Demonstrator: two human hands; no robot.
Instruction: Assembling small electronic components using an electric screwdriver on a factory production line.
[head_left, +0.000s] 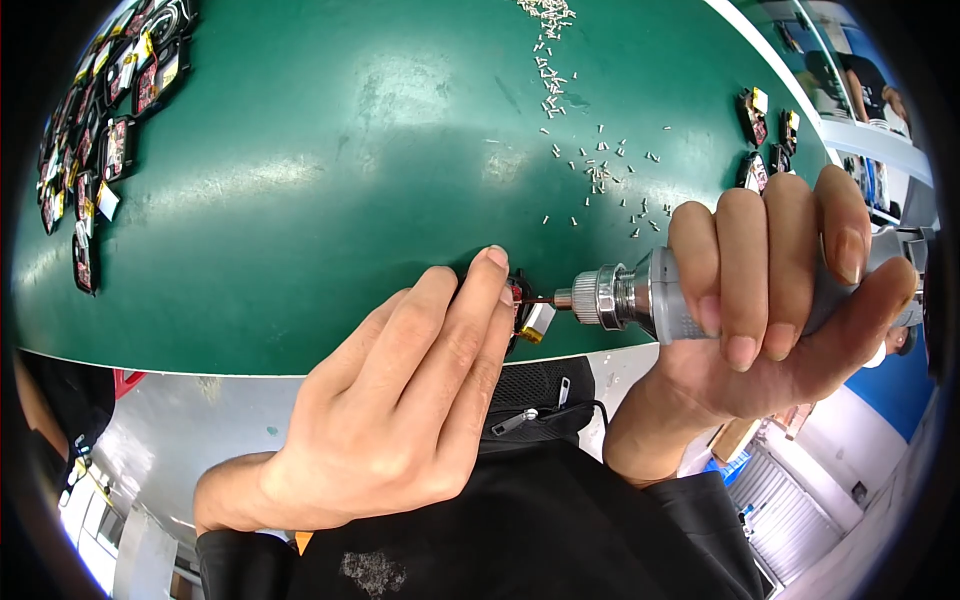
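My right hand [770, 290] is wrapped round a grey electric screwdriver [660, 292] with a silver collar, held nearly level and pointing left. Its thin bit meets a small electronic unit [518, 300] near the table's front edge. That unit has a dark case, a red circuit board and a pale battery pack [537, 322] with yellow tape. My left hand [400, 390] lies over the unit's left side, fingers together and holding it in place. Much of the unit is hidden under those fingers, and the exact point where the bit touches is too small to make out.
Loose silver screws [600, 170] trail over the green table [300, 200] from a pile [548, 10] at the far edge. Many similar open units [115, 145] crowd the left side; several more [755, 120] sit at the right. A black bag [540, 395] hangs below the front edge.
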